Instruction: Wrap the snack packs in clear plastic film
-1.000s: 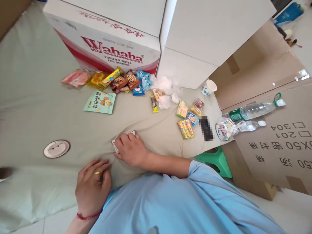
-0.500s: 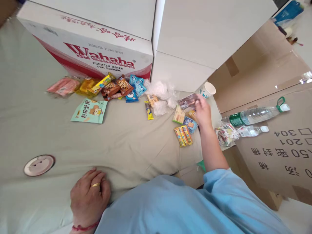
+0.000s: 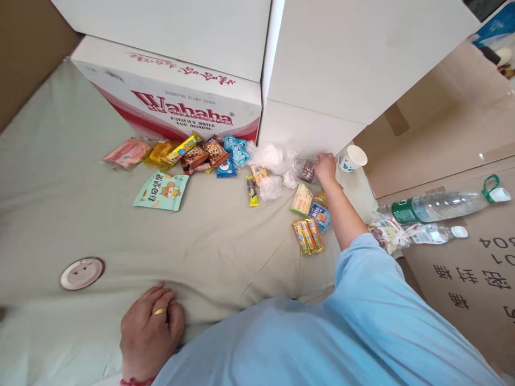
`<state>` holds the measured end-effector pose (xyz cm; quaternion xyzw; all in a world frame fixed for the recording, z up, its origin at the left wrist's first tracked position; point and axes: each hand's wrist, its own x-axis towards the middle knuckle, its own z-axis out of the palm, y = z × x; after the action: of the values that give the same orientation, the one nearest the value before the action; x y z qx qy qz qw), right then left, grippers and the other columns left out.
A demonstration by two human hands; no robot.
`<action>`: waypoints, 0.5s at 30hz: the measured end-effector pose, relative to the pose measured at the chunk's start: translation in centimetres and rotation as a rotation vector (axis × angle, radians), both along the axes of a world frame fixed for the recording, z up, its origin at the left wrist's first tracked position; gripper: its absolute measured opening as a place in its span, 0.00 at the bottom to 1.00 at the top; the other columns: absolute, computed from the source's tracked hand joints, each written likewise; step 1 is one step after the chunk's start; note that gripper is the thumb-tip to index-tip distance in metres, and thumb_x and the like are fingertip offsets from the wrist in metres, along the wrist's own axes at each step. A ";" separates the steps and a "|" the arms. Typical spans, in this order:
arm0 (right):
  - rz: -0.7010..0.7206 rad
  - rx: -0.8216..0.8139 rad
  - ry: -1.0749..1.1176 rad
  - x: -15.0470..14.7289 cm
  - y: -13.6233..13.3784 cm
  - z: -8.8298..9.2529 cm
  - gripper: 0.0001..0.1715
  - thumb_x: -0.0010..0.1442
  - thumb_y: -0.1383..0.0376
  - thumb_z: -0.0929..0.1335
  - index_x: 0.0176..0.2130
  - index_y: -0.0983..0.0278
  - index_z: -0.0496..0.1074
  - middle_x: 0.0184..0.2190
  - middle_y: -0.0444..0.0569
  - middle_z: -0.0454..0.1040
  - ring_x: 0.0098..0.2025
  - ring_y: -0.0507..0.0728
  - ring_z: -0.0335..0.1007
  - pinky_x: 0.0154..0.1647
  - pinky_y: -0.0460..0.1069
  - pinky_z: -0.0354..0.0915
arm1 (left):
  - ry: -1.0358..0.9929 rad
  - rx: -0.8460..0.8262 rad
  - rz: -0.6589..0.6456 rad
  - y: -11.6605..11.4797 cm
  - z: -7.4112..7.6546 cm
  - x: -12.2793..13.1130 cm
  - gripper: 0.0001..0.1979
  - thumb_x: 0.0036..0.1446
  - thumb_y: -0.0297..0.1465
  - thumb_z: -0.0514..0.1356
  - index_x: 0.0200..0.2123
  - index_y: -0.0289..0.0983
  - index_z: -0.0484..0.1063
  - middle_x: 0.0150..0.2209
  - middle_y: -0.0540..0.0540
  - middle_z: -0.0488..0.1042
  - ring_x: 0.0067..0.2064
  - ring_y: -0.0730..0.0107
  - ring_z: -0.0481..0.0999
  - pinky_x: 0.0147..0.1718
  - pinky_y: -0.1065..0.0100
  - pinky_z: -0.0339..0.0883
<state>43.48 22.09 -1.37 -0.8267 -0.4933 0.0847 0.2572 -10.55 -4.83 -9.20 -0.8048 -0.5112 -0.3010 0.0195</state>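
My right hand [image 3: 325, 167] is at the foot of the white box, its fingers closed on a brown cocoa snack packet [image 3: 308, 171]. Just below lie a pale green-edged snack packet [image 3: 302, 199], a blue snack packet [image 3: 320, 217] and a bundle of yellow snack bars [image 3: 308, 236]. To the left of the brown packet are crumpled clear plastic bags [image 3: 270, 156]. My left hand [image 3: 152, 329] rests on the greenish cloth with its fingers curled together and nothing visible in them.
A Wahaha carton [image 3: 173, 110] stands behind a row of snacks, including brown cookie packets [image 3: 216, 150]. A mint nut pouch [image 3: 161, 191] and a round button-like disc [image 3: 82, 273] lie left. A paper cup [image 3: 352, 158] and a large water bottle [image 3: 446, 206] are right.
My right hand has brought the brown packet down against the foot of the white box, beside the plastic bags. My left hand stays on the cloth. The view has shifted slightly.
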 end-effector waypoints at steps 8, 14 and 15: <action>0.494 0.124 -0.257 -5.1 -3.5 0.8 0.28 0.66 0.55 0.69 0.60 0.64 0.71 0.48 0.58 0.78 0.56 0.67 0.65 0.60 0.60 0.63 | -0.037 -0.037 -0.002 0.2 0.1 0.1 0.08 0.54 0.24 0.61 0.38 0.38 0.73 0.38 0.40 0.80 0.47 0.47 0.82 0.47 0.50 0.78; 0.193 0.292 0.063 -7.1 -6.3 1.7 0.13 0.64 0.60 0.66 0.46 0.62 0.75 0.42 0.55 0.80 0.46 0.63 0.73 0.55 0.60 0.68 | -0.153 -0.066 0.055 -0.5 0.4 0.5 0.05 0.58 0.25 0.60 0.38 0.39 0.74 0.40 0.41 0.80 0.49 0.49 0.82 0.50 0.50 0.75; 0.144 0.394 0.218 -7.4 -7.4 2.3 0.12 0.63 0.58 0.67 0.44 0.61 0.74 0.40 0.52 0.80 0.43 0.61 0.74 0.52 0.58 0.69 | -0.200 -0.087 0.091 -0.7 0.6 0.6 0.05 0.59 0.26 0.60 0.38 0.39 0.75 0.41 0.41 0.80 0.49 0.50 0.81 0.51 0.49 0.75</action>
<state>36.07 14.73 0.91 -0.7091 -0.5273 0.0935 0.4587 -9.92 -5.54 -8.63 -0.7467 -0.5591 -0.3563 -0.0529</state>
